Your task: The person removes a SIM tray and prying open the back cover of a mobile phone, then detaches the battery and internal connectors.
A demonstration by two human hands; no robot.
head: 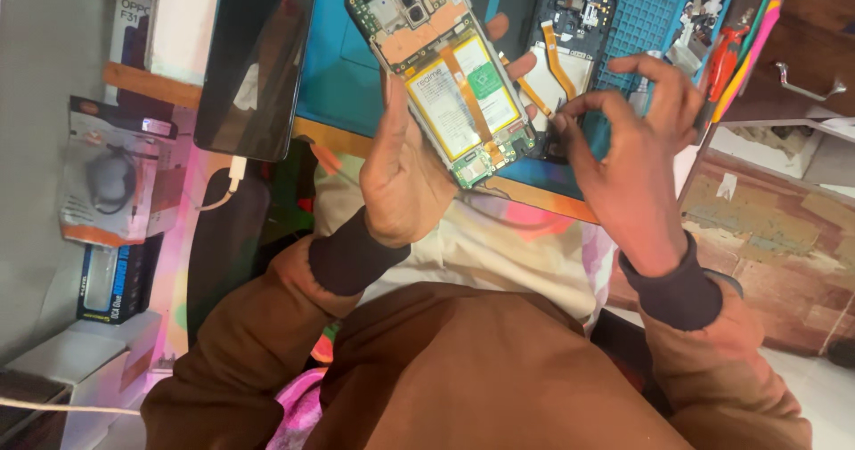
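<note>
Head view: your left hand (401, 178) grips the opened phone (445, 72) at upper centre of the frame, fingers wrapped behind it, board and battery (463, 94) facing you. Your right hand (628, 161) sits centre right, thumb and forefinger pinched narrow at the phone's lower corner; I can't tell what they hold. Keep the phone steady, work parallel to the orange flex (469, 94), don't lever against the battery. Second opened phone (570, 32) lies on the blue mat (347, 76) behind.

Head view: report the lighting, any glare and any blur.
Head view: even indoor light; a pink cast beside the dark phone, whose glass shows soft reflections; the opened phone in the left hand is sharp; right hand fingers slightly soft.
</note>
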